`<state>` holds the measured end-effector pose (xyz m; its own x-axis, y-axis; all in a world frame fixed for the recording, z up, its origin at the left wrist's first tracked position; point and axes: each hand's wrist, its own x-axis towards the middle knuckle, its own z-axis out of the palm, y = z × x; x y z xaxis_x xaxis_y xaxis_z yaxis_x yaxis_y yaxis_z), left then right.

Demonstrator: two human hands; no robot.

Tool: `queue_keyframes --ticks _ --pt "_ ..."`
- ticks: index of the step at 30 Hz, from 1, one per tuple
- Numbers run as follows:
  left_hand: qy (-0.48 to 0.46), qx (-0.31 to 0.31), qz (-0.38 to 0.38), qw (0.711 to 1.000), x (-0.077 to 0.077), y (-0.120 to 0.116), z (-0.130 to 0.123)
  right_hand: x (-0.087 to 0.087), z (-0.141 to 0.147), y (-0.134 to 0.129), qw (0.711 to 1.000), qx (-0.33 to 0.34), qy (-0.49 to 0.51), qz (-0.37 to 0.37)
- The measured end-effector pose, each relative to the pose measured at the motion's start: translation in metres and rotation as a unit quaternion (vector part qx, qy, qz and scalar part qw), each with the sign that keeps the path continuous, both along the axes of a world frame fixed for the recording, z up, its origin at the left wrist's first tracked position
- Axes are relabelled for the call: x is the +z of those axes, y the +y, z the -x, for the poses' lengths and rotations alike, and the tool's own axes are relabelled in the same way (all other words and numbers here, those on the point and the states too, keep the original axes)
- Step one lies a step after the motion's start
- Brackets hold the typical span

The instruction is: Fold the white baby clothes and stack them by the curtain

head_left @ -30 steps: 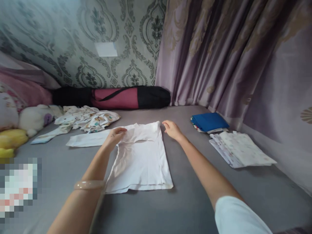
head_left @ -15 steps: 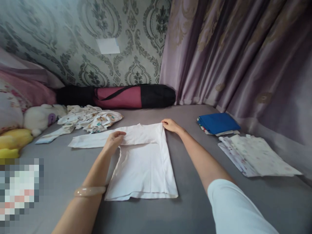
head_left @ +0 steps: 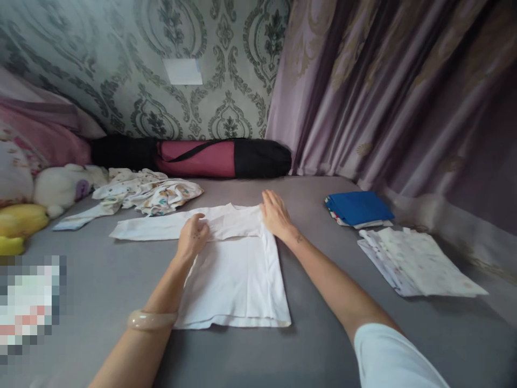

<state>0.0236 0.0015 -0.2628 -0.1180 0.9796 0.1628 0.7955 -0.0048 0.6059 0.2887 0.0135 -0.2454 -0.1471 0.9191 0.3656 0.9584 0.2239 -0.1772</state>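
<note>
A white long-sleeved shirt (head_left: 234, 280) lies spread on the grey bed sheet, with one sleeve folded across its upper part and reaching out to the left. My left hand (head_left: 194, 236) rests at the shirt's left shoulder, fingers curled on the folded sleeve; its fingertips are partly hidden. At the upper right corner, my right hand (head_left: 277, 215) lies flat along the fold with its fingers stretched out, touching the cloth.
Rumpled patterned clothes (head_left: 149, 191) lie at the back left beside plush toys (head_left: 60, 188). A black and red long bag (head_left: 197, 158) lies along the wall. On the right are a blue folded garment (head_left: 359, 207) and folded pale patterned clothes (head_left: 424, 261).
My right hand has gone from pinching the shirt's upper right corner to lying flat on it. My left hand has turned slightly, staying on the sleeve. The view has shifted a little.
</note>
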Motion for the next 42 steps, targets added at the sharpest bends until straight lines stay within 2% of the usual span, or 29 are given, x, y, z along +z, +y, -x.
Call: queue_keyframes --ticks 1,3,5,8,10,13,17,19,23,25,31,34,36,39,41,42 --pt "-0.005 0.003 -0.005 1.000 -0.002 0.000 0.001 -0.005 0.007 -0.006 0.999 0.028 -0.013 0.009" --pt "-0.008 0.012 -0.015 1.000 -0.005 -0.001 0.005 -0.017 0.016 -0.014 0.995 0.049 -0.030 0.079" --pt "-0.009 0.022 -0.015 1.000 -0.007 0.000 0.010 -0.030 0.016 -0.015 0.988 0.037 -0.031 0.147" --pt "-0.030 0.039 0.012 0.999 -0.007 0.001 0.015 -0.040 0.009 -0.011 0.984 0.026 -0.032 0.175" --pt "-0.058 0.056 0.025 0.996 -0.006 0.001 0.016 -0.039 0.006 -0.008 0.982 0.027 -0.037 0.183" --pt "-0.107 0.086 0.024 0.990 -0.006 0.002 0.017 -0.027 0.011 -0.007 0.977 0.026 -0.044 0.207" --pt "-0.132 0.083 -0.009 0.988 -0.009 0.003 0.017 -0.017 0.030 -0.012 0.990 0.022 -0.037 0.134" --pt "-0.120 0.074 -0.035 0.989 -0.011 0.005 0.018 -0.020 0.039 -0.014 0.991 0.047 -0.037 0.122" --pt "-0.097 0.070 -0.052 0.991 -0.014 0.007 0.021 -0.034 0.045 -0.014 0.977 0.075 -0.046 0.193" --pt "-0.096 0.069 -0.052 0.992 -0.014 0.008 0.024 -0.037 0.044 -0.013 0.976 0.073 -0.047 0.202" --pt "-0.074 0.069 -0.066 0.993 -0.020 0.013 0.035 -0.031 0.044 -0.013 0.971 0.066 -0.049 0.222" --pt "-0.026 0.058 -0.049 0.997 -0.022 0.013 0.037 -0.029 0.043 -0.014 0.970 0.067 -0.054 0.227" --pt "0.032 0.046 -0.053 0.997 -0.017 0.011 0.034 -0.026 0.044 -0.014 0.968 0.066 -0.057 0.236" --pt "0.119 0.021 -0.121 0.985 0.000 0.002 0.019 -0.018 0.053 -0.015 0.972 0.081 -0.058 0.215" --pt "0.161 -0.037 -0.149 0.975 0.012 -0.006 0.002 -0.013 0.065 -0.015 0.973 0.134 -0.054 0.181" --pt "0.180 -0.076 -0.133 0.972 0.015 -0.011 -0.007 -0.010 0.072 -0.015 0.968 0.171 -0.050 0.175"
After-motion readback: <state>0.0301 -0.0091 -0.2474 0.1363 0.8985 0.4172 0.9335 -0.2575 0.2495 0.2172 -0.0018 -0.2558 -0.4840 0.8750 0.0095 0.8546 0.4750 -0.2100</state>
